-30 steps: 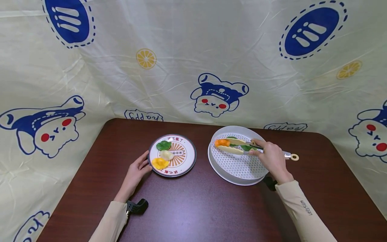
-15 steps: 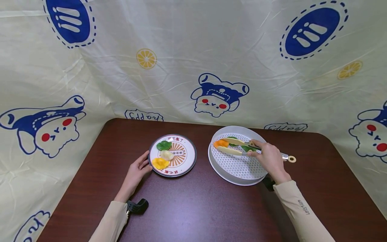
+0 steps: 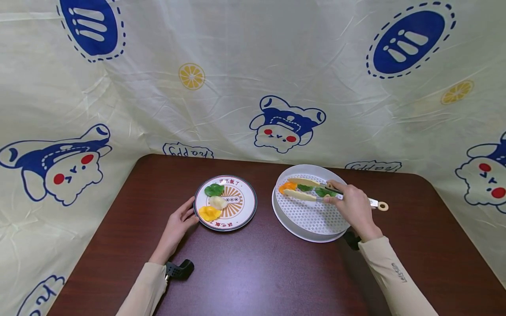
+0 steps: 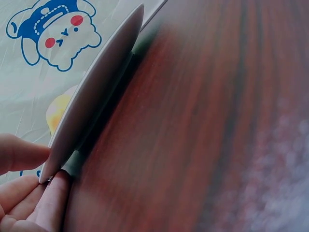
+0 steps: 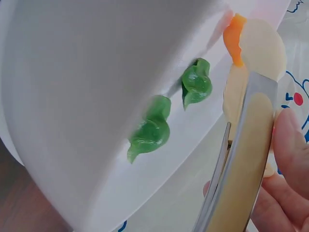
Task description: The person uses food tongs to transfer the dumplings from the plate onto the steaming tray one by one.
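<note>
My left hand [image 3: 178,226] pinches the rim of a white patterned plate [image 3: 243,204], thumb above and fingers under the edge in the left wrist view. On that plate lie a green dumpling [image 3: 214,190], a white dumpling [image 3: 218,202] and a yellow dumpling [image 3: 209,213]. My right hand [image 3: 352,207] grips a pair of tongs [image 5: 241,179] with cream tips, over a white perforated steamer tray [image 3: 316,219]. An orange dumpling [image 5: 234,39] is at the tong tips, partly covered by them. Two green dumplings [image 5: 149,128] lie in the tray beside the tongs.
The tray sits on a wider white round base [image 3: 278,219]. Plate and tray stand side by side toward the far edge of a dark wooden table [image 3: 245,272]. A printed cloth [image 3: 225,118] hangs behind and around the table.
The tongs have shifted slightly left and their tips stand a little wider apart. The orange dumpling has moved slightly left in the tray. My left hand and the plate stay in place.
</note>
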A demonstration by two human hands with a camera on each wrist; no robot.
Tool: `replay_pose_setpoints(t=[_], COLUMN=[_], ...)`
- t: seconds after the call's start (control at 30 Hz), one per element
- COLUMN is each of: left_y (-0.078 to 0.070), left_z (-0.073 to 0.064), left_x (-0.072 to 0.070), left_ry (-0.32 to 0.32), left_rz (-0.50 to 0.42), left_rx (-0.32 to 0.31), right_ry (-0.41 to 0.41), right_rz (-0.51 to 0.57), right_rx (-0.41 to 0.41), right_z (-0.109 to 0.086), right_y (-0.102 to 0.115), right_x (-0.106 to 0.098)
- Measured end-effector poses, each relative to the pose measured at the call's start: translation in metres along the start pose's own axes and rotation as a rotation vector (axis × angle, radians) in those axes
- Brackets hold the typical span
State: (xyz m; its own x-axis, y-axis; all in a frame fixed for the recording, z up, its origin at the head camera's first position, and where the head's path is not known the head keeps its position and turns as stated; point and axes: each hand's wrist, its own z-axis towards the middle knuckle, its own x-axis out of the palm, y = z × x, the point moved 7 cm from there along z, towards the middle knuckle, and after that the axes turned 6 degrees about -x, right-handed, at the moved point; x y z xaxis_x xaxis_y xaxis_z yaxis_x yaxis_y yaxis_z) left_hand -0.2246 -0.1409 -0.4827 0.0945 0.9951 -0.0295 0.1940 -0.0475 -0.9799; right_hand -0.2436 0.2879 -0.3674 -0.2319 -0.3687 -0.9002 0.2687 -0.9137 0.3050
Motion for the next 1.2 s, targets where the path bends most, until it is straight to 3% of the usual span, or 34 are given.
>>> replay_pose_setpoints(t=[0.57,0.93,1.2], left_y=[-0.001,-0.001,-0.002], left_z=[-0.001,-0.001,-0.001], left_x=[0.0,0.0,0.001], left_ry=[0.001,0.004,0.008], left_rz=[0.009,-0.001,-0.007], left_rx=[-0.007,-0.005,-0.004], right_ry=[0.012,0.008,0.06], right_rz=[0.048,0.089,0.138], right_rx=[-0.023,-0.121,-0.149], right_z=[0.004,0.012,0.012], right_y=[0.022,0.067,0.103], right_x=[-0.007,-0.004,0.014])
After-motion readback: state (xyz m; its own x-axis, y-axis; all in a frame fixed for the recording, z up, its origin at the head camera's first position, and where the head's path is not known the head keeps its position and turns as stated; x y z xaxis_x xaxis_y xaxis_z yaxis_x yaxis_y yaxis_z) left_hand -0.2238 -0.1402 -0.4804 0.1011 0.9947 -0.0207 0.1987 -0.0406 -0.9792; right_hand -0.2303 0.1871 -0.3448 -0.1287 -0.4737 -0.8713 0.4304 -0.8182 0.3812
